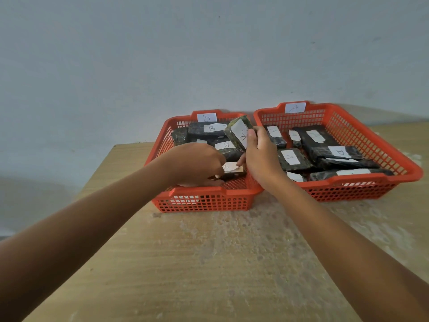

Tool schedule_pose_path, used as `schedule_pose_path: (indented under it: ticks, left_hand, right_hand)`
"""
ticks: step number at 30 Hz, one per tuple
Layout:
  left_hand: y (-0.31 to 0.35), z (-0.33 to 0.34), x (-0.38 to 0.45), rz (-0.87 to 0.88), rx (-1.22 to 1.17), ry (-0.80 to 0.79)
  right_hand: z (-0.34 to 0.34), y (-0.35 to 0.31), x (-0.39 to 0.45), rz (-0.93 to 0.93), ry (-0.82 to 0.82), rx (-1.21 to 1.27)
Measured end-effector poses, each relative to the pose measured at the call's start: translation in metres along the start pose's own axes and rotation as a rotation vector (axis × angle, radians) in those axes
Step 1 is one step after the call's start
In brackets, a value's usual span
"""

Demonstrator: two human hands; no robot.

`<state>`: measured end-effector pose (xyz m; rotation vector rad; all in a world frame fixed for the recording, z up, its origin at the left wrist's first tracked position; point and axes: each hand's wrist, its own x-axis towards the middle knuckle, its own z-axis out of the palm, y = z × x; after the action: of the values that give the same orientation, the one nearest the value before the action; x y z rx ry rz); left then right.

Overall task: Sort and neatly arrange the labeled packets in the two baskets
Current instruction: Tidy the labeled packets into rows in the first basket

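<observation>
The wooden surface (209, 263) fills the lower half of the frame and carries two orange baskets side by side against the wall. The right basket (348, 184), tagged A, holds dark packets with A labels; they lie at mixed angles and some overlap. The left basket (204, 201), tagged B, holds dark packets with B labels, also not in rows.

Your right hand (261, 156), at the middle of the frame, has its grip closed around a tilted packet (239, 132) lifted above the B basket; its label looks like a B. Your left hand (197, 163) is low inside the B basket, fingers curled on a packet with a pale label (232, 168).

I think the risk is this: the lifted packet is held only near one end, so it may slip and fall among the others. The border between the baskets is also close, so it may land in the A basket.
</observation>
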<state>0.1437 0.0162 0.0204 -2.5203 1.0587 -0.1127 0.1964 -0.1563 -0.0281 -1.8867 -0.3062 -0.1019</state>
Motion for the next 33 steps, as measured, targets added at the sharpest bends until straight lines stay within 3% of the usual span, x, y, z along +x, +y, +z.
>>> schedule_pose_path:
  ticks: [7,12,17,19,25,29,33]
  left_hand:
    - [-0.006,0.01,-0.008,-0.438,-0.662,-0.085]
    - [-0.021,0.015,-0.028,-0.538,-0.645,-0.181]
    - [-0.017,0.037,-0.053,-0.776,-0.682,0.29]
    - [-0.01,0.047,-0.058,-0.842,-0.714,0.363]
    - [-0.005,0.052,-0.054,-0.844,-0.697,0.36]
    - [-0.005,0.054,-0.057,-0.871,-0.694,0.411]
    - [-0.005,0.055,-0.056,-0.837,-0.665,0.372]
  right_hand:
    - [-0.002,-0.005,-0.002,-0.027,-0.03,-0.112]
    - [0.003,-0.008,-0.004,-0.202,-0.113,-0.33]
    - [0.011,-0.006,0.0,-0.239,-0.214,-0.597]
    - [0.013,-0.006,-0.002,-0.235,-0.249,-0.678]
    - [0.017,-0.008,-0.008,-0.257,-0.318,-1.002]
    - [0.02,-0.004,-0.005,-0.277,-0.302,-1.003]
    - [0.019,-0.008,-0.003,-0.29,-0.405,-0.998]
